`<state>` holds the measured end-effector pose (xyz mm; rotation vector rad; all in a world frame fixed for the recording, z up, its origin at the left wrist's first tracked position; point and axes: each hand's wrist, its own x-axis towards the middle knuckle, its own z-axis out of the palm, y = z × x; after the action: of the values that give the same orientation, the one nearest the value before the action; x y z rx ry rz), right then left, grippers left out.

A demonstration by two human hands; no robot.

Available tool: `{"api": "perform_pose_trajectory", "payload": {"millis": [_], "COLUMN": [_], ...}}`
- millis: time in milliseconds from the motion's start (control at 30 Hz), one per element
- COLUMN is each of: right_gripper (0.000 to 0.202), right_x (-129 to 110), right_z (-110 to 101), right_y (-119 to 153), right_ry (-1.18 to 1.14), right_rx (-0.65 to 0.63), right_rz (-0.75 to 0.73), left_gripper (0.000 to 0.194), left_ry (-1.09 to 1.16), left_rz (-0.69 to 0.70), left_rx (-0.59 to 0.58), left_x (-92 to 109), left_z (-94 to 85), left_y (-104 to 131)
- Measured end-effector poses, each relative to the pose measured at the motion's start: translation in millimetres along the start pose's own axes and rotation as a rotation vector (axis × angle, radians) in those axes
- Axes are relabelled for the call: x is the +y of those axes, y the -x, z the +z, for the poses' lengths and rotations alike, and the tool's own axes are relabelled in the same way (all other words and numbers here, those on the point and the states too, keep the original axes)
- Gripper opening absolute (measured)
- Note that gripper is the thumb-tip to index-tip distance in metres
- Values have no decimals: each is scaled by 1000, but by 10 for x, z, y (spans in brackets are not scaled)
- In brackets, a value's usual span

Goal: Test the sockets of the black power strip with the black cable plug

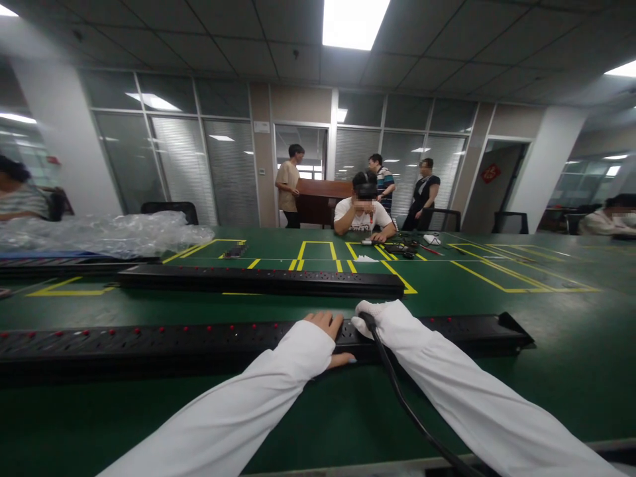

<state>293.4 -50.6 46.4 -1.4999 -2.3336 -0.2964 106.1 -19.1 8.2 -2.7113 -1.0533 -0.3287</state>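
A long black strip with red dots (209, 338) lies across the green table (566, 371) in front of me. My left hand (330, 331), ungloved, rests on the strip, its thumb apart from the fingers along the near side. Just to its right, my right hand (372, 318) in a white glove is closed around the end of a black cable (397, 387) at the strip's top. The cable runs down toward the table's near edge. What sits between the cable end and the strip is hidden by my hand.
Beyond lies a second black strip (263, 279). Clear plastic wrap (104, 233) is heaped at the left. Yellow tape (507, 290) marks the table. Across it sits a person (365, 212) near tangled cables (407, 248); several other people are in the room.
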Motion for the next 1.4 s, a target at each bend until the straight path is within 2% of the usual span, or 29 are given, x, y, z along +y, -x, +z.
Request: {"api": "perform_pose_trajectory", "payload": {"millis": [133,267,567,833,1067,1233,1400], "right_gripper": [32,30,29,26,26,27,32], "right_x": [-19,-65,-76,-114,-129,-105,-106], "right_z": [-9,-103,-103,-22,-32,-21,31], "right_y": [11,88,126,45,61,103,101], "right_ry": [-17,-80,-100,-3,-94,-67,-42], "right_rx": [-24,-73,-111,-74,-83,-14,24], "right_rz": [34,1,21,68,76,39,68], "left_gripper": [75,73,75,72,71,75,74], "left_ry": [7,-22,-39,-46,-60,-77,-72], "left_rz": [53,33,32,14,15,23,25], "left_rx": [21,9,14,10,26,7,6], "left_x": [110,183,165,190,183,173,176], "left_z": [11,42,87,54,49,59,28], "left_y": [-95,-151,-143,-122,-117,-135,-124]}}
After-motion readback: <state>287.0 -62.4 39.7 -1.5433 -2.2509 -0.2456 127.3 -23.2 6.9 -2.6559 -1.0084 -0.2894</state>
